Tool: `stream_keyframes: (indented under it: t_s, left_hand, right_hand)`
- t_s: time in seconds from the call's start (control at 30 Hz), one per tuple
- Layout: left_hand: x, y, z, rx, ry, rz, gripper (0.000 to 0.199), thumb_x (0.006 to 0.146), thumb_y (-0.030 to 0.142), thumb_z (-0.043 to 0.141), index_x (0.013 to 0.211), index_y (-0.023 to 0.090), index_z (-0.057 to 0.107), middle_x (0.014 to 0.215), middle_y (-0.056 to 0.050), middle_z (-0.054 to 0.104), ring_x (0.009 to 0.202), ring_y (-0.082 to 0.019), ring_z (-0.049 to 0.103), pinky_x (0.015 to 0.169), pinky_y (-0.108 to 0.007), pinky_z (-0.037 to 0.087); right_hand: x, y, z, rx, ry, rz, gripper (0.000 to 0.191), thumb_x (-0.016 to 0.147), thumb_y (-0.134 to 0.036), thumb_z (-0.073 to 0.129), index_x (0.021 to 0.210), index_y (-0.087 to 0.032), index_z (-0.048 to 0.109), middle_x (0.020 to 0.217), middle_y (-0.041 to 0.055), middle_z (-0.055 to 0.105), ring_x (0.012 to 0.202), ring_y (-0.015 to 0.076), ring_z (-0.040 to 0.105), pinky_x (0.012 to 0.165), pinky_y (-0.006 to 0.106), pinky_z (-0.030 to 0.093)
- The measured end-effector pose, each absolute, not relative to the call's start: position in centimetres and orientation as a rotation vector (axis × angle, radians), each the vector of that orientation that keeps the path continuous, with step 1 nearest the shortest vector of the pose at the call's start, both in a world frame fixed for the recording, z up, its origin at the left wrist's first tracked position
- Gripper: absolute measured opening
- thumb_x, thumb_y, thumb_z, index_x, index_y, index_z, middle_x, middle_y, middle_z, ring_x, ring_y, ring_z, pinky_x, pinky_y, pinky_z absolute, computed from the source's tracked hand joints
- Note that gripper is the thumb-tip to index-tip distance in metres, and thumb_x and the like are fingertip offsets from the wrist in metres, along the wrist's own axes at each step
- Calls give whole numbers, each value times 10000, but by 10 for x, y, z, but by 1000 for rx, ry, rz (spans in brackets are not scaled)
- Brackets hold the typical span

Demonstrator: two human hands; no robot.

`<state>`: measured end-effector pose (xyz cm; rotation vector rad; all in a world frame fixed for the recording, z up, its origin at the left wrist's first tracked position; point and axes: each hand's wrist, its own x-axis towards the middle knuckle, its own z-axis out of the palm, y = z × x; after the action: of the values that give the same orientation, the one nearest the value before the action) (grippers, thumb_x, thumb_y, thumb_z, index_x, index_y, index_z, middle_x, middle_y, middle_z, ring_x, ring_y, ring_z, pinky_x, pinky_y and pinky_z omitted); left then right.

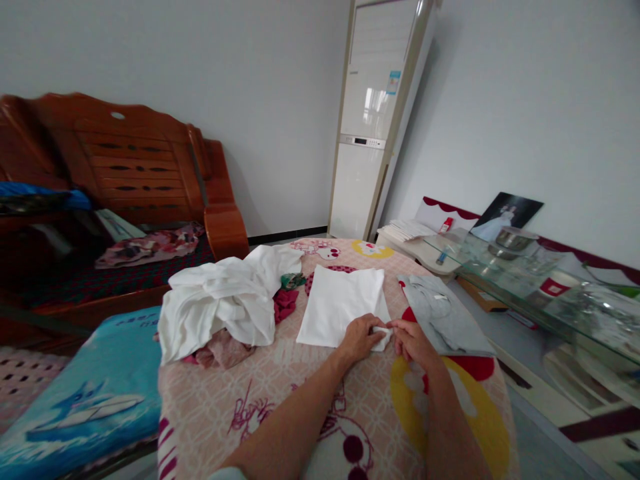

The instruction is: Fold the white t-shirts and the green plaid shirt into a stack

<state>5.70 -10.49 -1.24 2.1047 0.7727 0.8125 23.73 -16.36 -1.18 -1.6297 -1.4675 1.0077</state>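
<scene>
At the near edge, a round bench (200, 413) is covered by a pale pink cloth printed with white lattice, yellow patches and dark red cartoon figures. To its left, a bright blue, flat-topped, cushion-like piece (100, 387) printed with a boat is seen.

Two bare forearms are stretched over the bench. By the left hand (363, 337), bent at the knuckles, the near right corner of a smooth white folded cloth (343, 303) is pinched between thumb and fingers. The right hand (413, 340) is held close beside it, fingers curled, the index fingertip set against the same corner; whether fabric is gripped there cannot be told. The white folded cloth is laid flat near the middle of the bench.

To its right, a light grey folded garment (440, 313) is placed. To its left, a crumpled white fabric heap (220, 300) is piled partly over a dusty pink cloth (227, 350); beside the heap, a crimson cloth (285, 303) and a dark green patterned cloth (293, 281) are bunched.

Beyond, on the right, a clear glass shelf (475, 263) is loaded with a shiny metal bowl (515, 239) and other items. On the left, a pink floral cloth (150, 247) is spread on a reddish-brown carved wooden sofa (137, 153). Farthest, a tall white air conditioner (367, 120) is stood in the corner.
</scene>
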Motion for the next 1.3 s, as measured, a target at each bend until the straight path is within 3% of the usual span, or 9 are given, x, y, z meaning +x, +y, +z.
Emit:
stream_keyframes:
  t_s: [0.3,0.6,0.83,1.03,1.3]
  left_hand:
    - [59,-107,-8,2116,901,804,173,806,270,598,891,180,720,846,-22,680,742,-144,590,703,-230,440]
    - [65,-108,-11,2157,1018,752,198,817,276,573,914,215,734,877,-20,688,769,-157,605,731,-245,441]
    - [60,-106,-8,2112,861,764,238,882,319,501,916,199,702,905,-17,662,811,-144,590,747,-233,442]
    - [59,-104,-10,2074,827,793,188,838,239,528,937,169,671,903,-20,651,771,-133,566,728,-232,438]
    - [59,-104,-8,2018,817,804,208,826,229,520,941,181,687,825,-1,662,714,-127,556,679,-221,426]
  right_hand:
    - [238,-163,-13,-1628,-1477,931,184,788,-340,459,815,-188,560,486,-50,568,320,88,434,337,191,265]
    - [236,-162,-11,-1657,-1443,815,206,768,-330,467,794,-174,601,490,-36,570,336,91,452,355,199,301]
    - [233,-169,1,-1586,-1398,1061,382,747,-416,524,1005,-148,609,476,-46,588,311,93,436,337,192,269]
    - [237,-173,-1,-1582,-1358,1090,246,737,-418,580,776,-175,580,483,-39,591,306,79,435,323,179,258]
    - [240,-172,0,-1626,-1280,1054,310,696,-455,622,806,-166,619,540,-20,620,353,98,499,336,187,304]
